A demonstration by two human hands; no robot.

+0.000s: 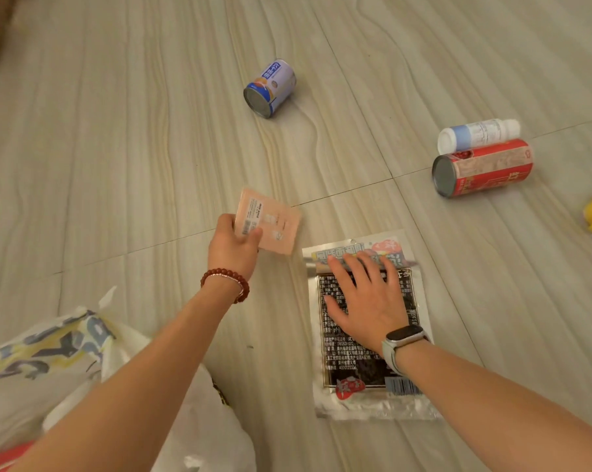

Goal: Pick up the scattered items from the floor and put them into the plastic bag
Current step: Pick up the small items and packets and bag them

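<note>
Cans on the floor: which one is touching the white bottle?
The red can at right; the white bottle lies right against its far side. The blue-and-white can lies alone, further away near the top centre.

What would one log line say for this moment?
left hand: holds pink packet | right hand: flat on foil pouch | plastic bag: near left

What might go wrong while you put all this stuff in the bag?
The left hand grips the pink packet only by one end, so it might slip on the way to the plastic bag. The right hand lies flat on the foil snack pouch, which may be hard to lift off the floor. The blue can and red can lie sideways and could roll.
</note>
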